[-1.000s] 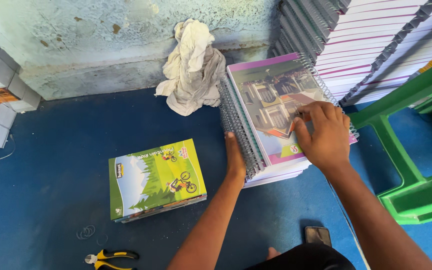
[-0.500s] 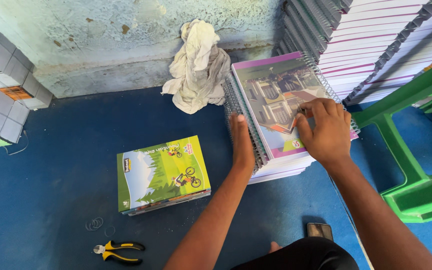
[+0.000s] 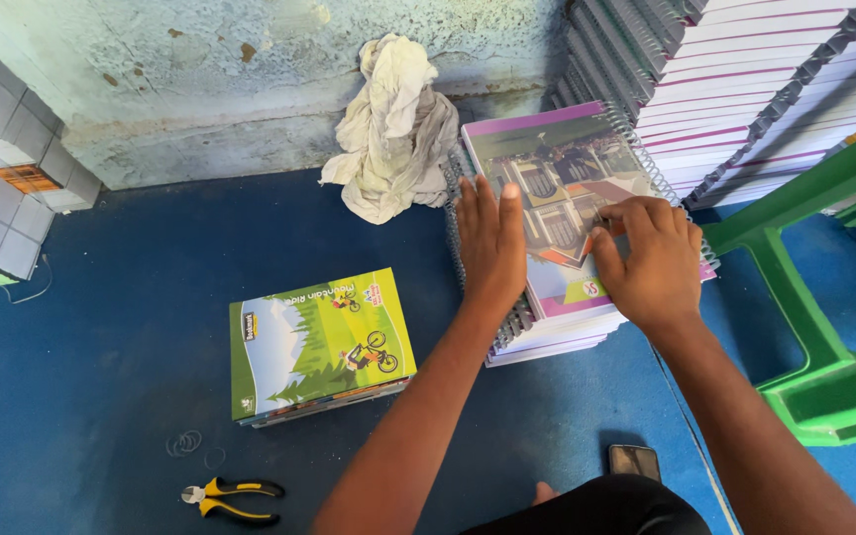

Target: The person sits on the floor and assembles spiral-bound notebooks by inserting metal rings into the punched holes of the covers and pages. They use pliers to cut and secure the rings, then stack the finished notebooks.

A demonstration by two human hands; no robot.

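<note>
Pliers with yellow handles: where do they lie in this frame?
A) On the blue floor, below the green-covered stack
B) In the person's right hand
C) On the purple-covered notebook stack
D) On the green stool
A: the pliers lie on the blue floor, nearer the camera than the green-covered stack, untouched by either hand.

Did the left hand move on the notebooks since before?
Yes. The left hand moved from the spiral edge facing the green-covered stack up onto the top notebook's cover, toward the crumpled cloth.
</note>
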